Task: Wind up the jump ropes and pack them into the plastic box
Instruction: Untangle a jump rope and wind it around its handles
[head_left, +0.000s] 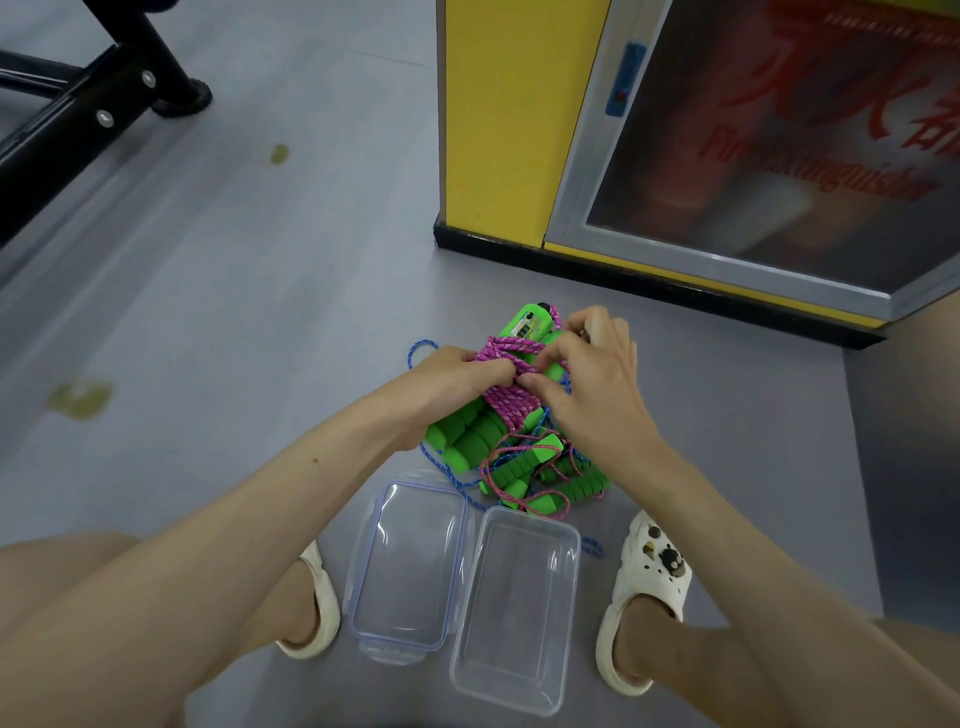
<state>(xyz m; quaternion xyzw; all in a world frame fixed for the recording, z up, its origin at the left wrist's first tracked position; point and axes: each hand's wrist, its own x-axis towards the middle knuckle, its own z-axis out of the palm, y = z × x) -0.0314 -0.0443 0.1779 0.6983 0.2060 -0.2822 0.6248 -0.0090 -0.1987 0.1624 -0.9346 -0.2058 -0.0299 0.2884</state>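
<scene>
Crouching over a grey floor, a person holds a pink jump rope in both hands, seen from the head camera. Its cord is wound in tight turns round a pair of green foam handles, and one handle shows a small digit display near its far end.

The left hand has its grip closed round the wound bundle from the left, fingertips lying on the pink turns. The right hand has a narrow grip: thumb and forefinger pinch the pink cord at the middle of the bundle, and the other fingers curl over the handles' far end.

Just below the hands, a loose pile of jump ropes lies on the floor, more green handles tangled with pink and blue cord. A loop of blue cord shows to the left of the left hand.

Nearer the person, the clear plastic box stands open on the floor between two cream clogs. Its lid, edged with a blue seal, lies just beside it on the left. The wound rope is in the hands, outside the box.

Beyond the pile stands a yellow pillar with a glass-fronted fire extinguisher cabinet beside it. A black metal frame crosses the far left corner.
</scene>
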